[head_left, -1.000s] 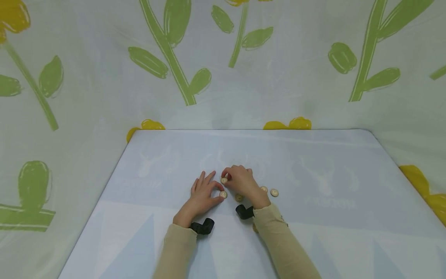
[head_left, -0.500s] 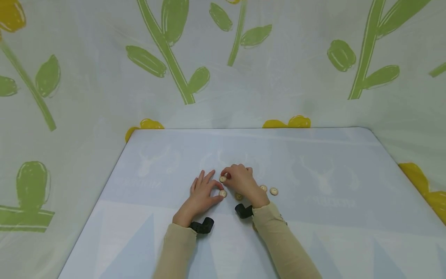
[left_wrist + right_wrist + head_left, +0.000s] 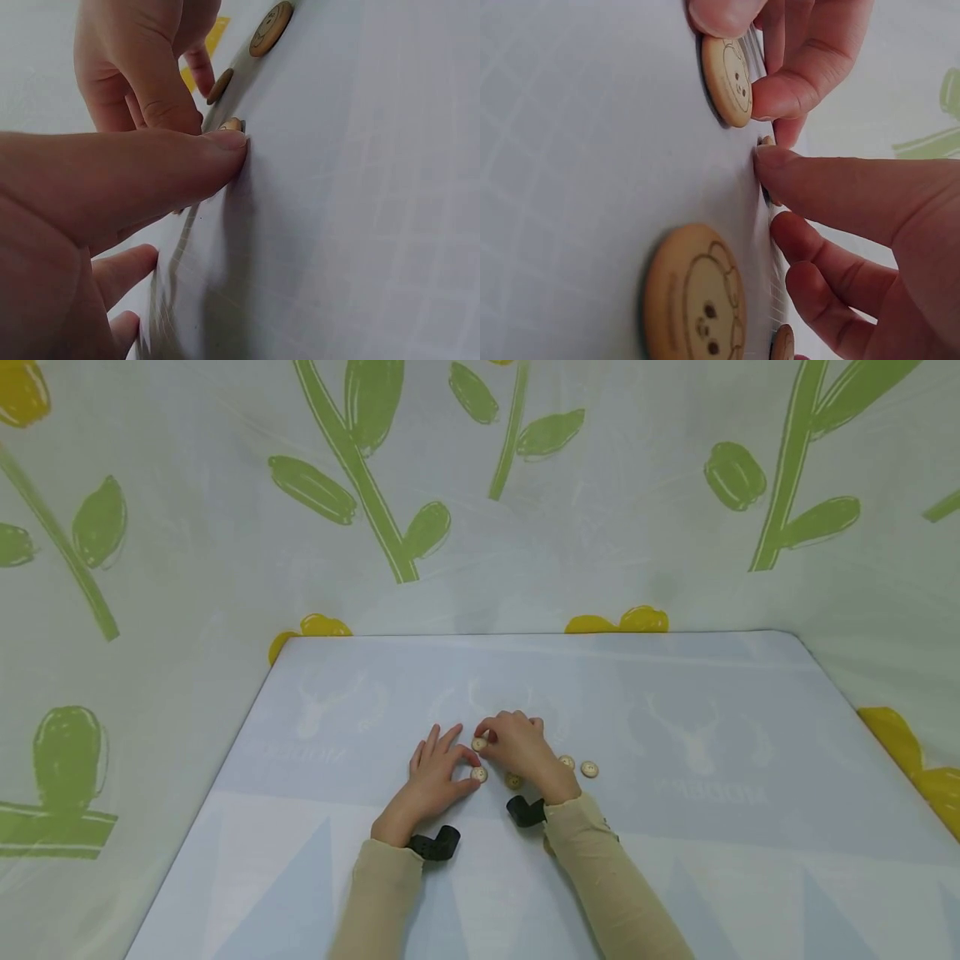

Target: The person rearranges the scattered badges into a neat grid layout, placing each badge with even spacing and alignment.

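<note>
In the head view my left hand lies palm down on the table. Its thumb and index finger pinch the edges of a small round wooden disc, while the other fingers spread forward. This disc has a cartoon face drawn on it, seen in the right wrist view. Just beyond it, my right hand pinches a second wooden disc between thumb and index finger. That disc is mostly hidden behind the left thumb in the left wrist view.
Under and beside the right wrist lie more discs: one disc below the hand, two discs to its right, and one partly covered by the sleeve. The pale patterned table meets a flower-printed cloth behind.
The head view has tilted very slightly. Both hands keep their pinch, and the discs stay in nearly the same places.
</note>
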`<state>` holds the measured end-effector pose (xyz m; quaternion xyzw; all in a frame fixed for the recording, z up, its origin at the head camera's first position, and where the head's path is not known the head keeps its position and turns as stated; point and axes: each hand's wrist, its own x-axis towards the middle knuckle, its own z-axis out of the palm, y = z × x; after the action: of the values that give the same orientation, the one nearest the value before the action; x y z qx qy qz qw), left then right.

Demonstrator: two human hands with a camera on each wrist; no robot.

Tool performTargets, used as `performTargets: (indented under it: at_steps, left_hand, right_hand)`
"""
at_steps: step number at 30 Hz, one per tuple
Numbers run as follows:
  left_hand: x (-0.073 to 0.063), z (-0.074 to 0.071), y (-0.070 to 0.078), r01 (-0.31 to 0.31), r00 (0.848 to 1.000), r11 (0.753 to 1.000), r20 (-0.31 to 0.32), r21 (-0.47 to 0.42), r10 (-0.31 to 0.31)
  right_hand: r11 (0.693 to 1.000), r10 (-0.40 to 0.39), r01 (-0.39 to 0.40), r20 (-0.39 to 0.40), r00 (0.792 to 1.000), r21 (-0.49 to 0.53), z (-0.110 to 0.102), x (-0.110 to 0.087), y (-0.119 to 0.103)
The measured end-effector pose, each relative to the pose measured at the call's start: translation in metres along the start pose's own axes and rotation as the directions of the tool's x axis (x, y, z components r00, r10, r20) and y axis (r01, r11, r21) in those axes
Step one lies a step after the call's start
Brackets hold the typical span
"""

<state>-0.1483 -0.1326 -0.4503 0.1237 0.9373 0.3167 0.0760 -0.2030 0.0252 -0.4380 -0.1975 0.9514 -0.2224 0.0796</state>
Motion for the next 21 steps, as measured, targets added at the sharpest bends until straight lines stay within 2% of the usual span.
performTargets:
  at_steps: [9, 21]
  left_hand:
    - [0.0008, -0.0007, 0.0014, -0.002, 1.000, 1.000, -0.004, 0.011, 0.002]
    - [0.0017, -0.0009, 0.0002, -0.011, 1.000, 1.000, -0.006, 0.015, 0.011]
  right_hand:
    - [1.000, -0.008, 0.008, -0.018, 1.000, 0.004, -0.0020, -0.0003, 0.0006]
    - [1.000, -0.003, 0.003, 0.026, 1.000, -0.001, -0.0032, 0.0006, 0.0078]
